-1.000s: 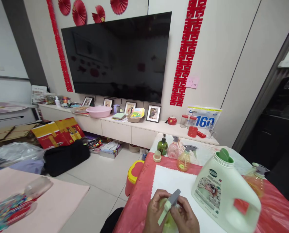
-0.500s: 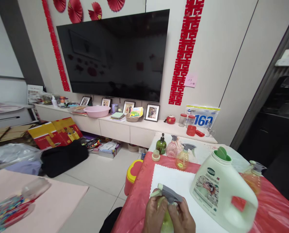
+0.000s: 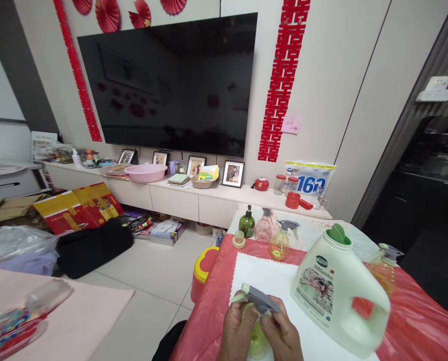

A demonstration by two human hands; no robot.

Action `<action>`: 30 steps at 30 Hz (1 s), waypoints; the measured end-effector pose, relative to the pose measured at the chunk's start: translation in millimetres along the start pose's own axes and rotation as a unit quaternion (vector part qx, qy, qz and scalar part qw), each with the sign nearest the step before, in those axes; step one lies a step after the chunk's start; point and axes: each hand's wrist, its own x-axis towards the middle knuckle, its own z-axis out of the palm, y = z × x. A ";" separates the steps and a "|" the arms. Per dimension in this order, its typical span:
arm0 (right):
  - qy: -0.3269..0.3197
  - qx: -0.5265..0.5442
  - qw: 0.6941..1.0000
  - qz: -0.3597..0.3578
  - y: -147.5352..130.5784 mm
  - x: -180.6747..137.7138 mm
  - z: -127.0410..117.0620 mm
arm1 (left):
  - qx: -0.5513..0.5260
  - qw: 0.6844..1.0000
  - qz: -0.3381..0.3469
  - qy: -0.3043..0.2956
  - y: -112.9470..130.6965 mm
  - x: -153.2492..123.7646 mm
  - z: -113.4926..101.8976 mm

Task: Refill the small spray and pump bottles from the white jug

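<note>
A yellow-green spray bottle point(image 3: 259, 341) with a grey trigger head point(image 3: 262, 299) stands between my hands near the bottom of the view. My left hand point(image 3: 236, 328) is closed round the neck from the left, its thumb below the spray head. On the other side my right hand point(image 3: 284, 328) pinches at the collar under the head's rear end. Just right of them stands a large pale green detergent jug point(image 3: 339, 296), its mouth uncapped and a green spout showing inside. The bottle's lower part is partly hidden by my fingers.
Behind the white mat point(image 3: 259, 273) stand a yellow spray bottle point(image 3: 279, 244), a pink spray bottle point(image 3: 263, 228), a green pump bottle point(image 3: 247, 224) and a cap point(image 3: 239, 239). An orange spray bottle point(image 3: 386, 276) is behind the jug. A stool point(image 3: 201, 273) is left of the red-covered table point(image 3: 209, 326).
The whole view has shifted slightly left as the camera turned. Both hands stay on the spray bottle, with only small finger movement.
</note>
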 end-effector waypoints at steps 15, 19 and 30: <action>0.025 -0.022 0.999 0.003 0.8 -1.4 3.7 | -0.006 1.000 0.020 0.007 10.1 -1.7 5.2; 0.011 -0.019 1.000 0.001 -2.7 -1.9 3.9 | 0.005 1.000 0.019 -0.003 10.1 -2.5 5.8; 0.028 -0.068 0.997 0.003 -5.9 -0.5 -0.6 | -0.021 0.999 -0.013 0.045 6.8 -7.5 4.7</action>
